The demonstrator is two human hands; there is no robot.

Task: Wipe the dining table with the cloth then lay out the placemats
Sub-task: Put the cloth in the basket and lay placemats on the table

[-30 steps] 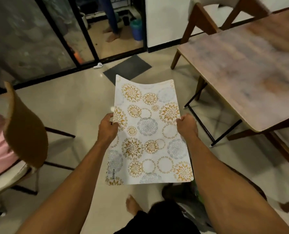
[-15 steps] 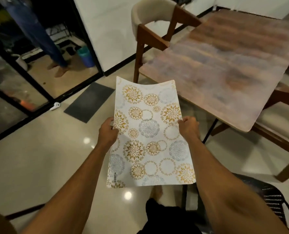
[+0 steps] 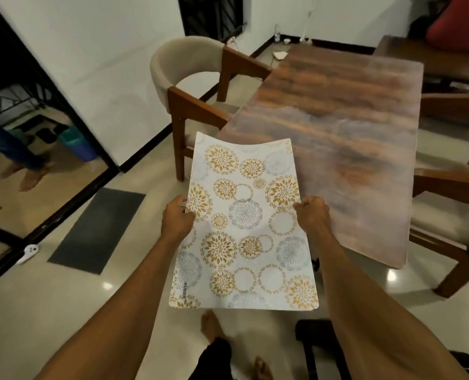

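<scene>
Floral placemat (image 3: 244, 223) held in the air at the table's (image 3: 351, 119) near-left corner.
I see my left grip (image 3: 177, 219) and right grip (image 3: 311, 215) each clamped on one long edge; the mat's far end overlaps that corner.

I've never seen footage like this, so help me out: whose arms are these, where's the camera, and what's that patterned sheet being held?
No machine here: a person works with bare hands, and the picture comes from a camera worn on their head, looking forward and down. The left hand and right hand each grip a long edge of a placemat, white with gold and grey flower circles. Just beyond it stands the wooden dining table, a padded chair at its left side. No placemat shows on the table yet.
</scene>
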